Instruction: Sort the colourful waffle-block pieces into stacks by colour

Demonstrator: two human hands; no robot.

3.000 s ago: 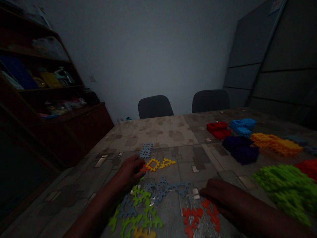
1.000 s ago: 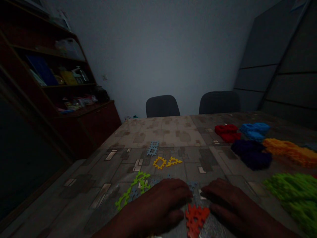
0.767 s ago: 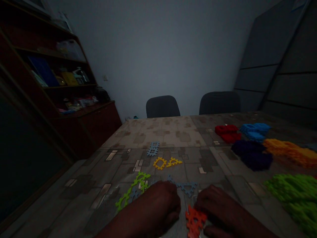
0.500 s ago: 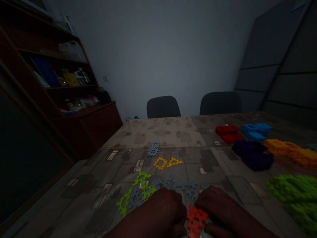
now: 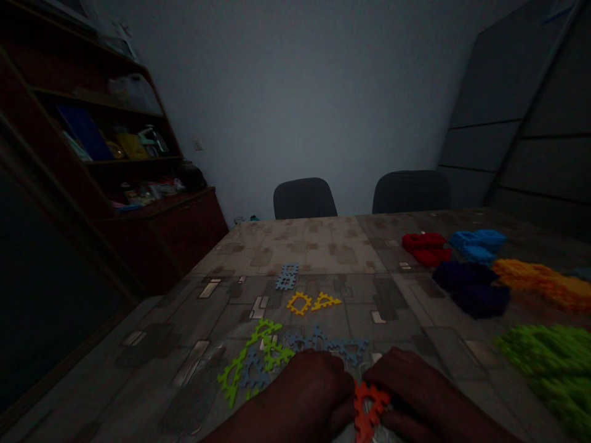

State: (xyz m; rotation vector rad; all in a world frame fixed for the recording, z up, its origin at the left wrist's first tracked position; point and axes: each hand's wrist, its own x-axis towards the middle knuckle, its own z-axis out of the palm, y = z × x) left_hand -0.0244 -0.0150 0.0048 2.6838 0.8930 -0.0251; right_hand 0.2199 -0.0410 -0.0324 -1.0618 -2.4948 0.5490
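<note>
Patterned worktop, orange piece pointing lengthwise away from me.
Left hand and right hand flank it, touching; grip I can't tell.

The tabletop wears a patterned cover of brown, beige and grey rectangles, with scattered pale patches. Taking twelve as its far edge, two light-blue toothed squares touch at ten o'clock. At nine lie a yellow openwork piece and, just beside it, a yellow triangle. Green toothed pieces spread around eight, near a grey-blue triangle; more grey-blue pieces run across seven. An orange-red toothed piece is at six, partly covered; whether it rests flat is unclear. Rough-textured bundles sit at the right: red and bright blue at two, dark blue and orange at three, green at four.
</note>
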